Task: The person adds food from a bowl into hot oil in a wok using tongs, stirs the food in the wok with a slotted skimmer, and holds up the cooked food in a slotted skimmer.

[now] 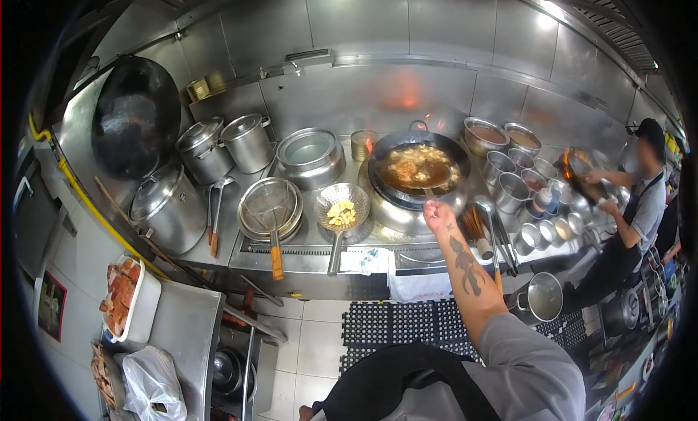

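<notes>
My right hand [438, 214] is closed around the handle of a metal cooking utensil [429, 193] at the near rim of a black wok [378, 155]. The utensil's head lies in the wok, so its shape cannot be made out. Brown bubbling liquid with pale and golden food pieces [416, 166] fills the wok, which sits on a burner. Left of it, a perforated strainer [323, 211] holds yellow slices [342, 214]. At the bottom edge only a sliver of skin shows, possibly my left hand [306, 414]; its fingers are hidden.
A wire-mesh skimmer [267, 206] rests on a pot farther left, near lidded pots [247, 143]. Sauce containers [509, 192] stand right of the wok. Another person [640, 195] works over flames at the far right. A tub of meat [145, 299] sits lower left.
</notes>
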The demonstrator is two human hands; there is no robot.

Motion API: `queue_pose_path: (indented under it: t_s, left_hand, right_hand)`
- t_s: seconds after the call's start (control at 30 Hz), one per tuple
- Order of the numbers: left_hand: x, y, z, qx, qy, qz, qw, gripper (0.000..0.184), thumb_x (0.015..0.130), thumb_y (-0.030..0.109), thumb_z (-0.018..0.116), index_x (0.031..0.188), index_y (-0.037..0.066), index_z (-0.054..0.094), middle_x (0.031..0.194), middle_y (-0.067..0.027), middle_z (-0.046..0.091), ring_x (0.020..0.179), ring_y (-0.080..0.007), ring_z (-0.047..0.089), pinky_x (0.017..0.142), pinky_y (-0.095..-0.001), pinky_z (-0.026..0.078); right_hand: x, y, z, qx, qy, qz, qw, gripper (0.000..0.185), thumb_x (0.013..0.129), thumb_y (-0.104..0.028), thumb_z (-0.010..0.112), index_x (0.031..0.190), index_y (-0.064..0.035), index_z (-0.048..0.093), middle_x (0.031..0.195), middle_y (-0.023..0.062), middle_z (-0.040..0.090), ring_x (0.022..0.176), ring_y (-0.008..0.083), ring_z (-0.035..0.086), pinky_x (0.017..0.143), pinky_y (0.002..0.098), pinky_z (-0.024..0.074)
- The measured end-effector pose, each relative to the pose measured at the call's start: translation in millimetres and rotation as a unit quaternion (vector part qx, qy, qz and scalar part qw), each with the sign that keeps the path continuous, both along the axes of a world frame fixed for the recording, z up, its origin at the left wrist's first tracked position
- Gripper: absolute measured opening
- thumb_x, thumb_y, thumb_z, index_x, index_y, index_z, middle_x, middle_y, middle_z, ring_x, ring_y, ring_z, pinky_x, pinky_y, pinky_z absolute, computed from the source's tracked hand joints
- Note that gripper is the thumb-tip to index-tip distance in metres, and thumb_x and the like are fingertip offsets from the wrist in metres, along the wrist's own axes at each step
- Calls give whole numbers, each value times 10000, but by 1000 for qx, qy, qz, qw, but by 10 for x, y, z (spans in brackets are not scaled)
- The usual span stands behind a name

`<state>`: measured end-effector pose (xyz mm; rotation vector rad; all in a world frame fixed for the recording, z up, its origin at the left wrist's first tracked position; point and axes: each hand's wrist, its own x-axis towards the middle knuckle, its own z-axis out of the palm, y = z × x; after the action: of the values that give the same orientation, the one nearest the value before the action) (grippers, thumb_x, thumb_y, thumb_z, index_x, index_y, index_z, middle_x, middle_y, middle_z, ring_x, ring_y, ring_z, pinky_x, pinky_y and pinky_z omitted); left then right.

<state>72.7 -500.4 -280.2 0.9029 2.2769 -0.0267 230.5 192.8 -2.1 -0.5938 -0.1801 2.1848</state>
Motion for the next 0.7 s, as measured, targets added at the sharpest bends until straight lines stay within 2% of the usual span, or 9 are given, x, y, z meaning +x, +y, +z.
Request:
queue_pose_path:
  t_s: [0.07, 0.2, 0.23, 0.33, 0.53, 0.7]
  left_hand:
    - [-5, -7, -14, 0, 1, -8, 1000, 276, 714, 284, 636, 753, 12, 660, 771, -192, 672, 719, -326, 662, 681, -402, 521]
    - [30, -1, 10, 0, 0, -22, 1000, 275, 715, 285, 634, 753, 13, 660, 770, -191, 672, 718, -327, 661, 681, -403, 520]
    - [33, -11, 6, 1, 1, -24, 1000, 275, 715, 285, 634, 753, 14, 660, 770, -191, 672, 718, -327, 661, 681, -404, 520]
    - [52, -16, -49, 5, 1, -28, 1000, 275, 716, 285, 632, 753, 15, 660, 769, -191, 671, 717, -328, 661, 681, -405, 520]
    - [83, -4, -97, 12, 0, -36, 999, 274, 718, 286, 628, 753, 17, 661, 768, -191, 671, 715, -329, 660, 681, -406, 519]
    - [113, -42, -133, 12, -5, -55, 998, 273, 720, 287, 625, 753, 18, 661, 766, -191, 671, 713, -331, 659, 681, -408, 519]
  right_hand:
    - [-121, -94, 169, -1, -37, -24, 999, 143, 857, -26, 352, 790, 14, 472, 641, 64, 482, 469, 128, 402, 395, 239, 332]
    - [-131, -4, 35, -8, -9, -19, 1000, 113, 840, -12, 371, 804, 15, 474, 657, 73, 506, 470, 136, 423, 396, 241, 340]
    - [-95, 55, -44, -3, 36, -10, 999, 96, 847, -13, 373, 831, 4, 466, 658, 77, 509, 467, 140, 423, 397, 238, 341]
    - [-145, -52, 61, -16, 11, -57, 998, 50, 853, -36, 433, 834, 3, 457, 675, 95, 505, 487, 146, 425, 404, 262, 332]
    - [-334, -190, 63, 5, -45, -64, 997, 70, 889, -57, 382, 848, -22, 426, 701, 78, 501, 505, 145, 433, 406, 240, 354]
    - [-414, -179, 287, -37, -36, -53, 997, 62, 855, -21, 379, 868, 20, 424, 709, 92, 495, 519, 160, 428, 413, 264, 352]
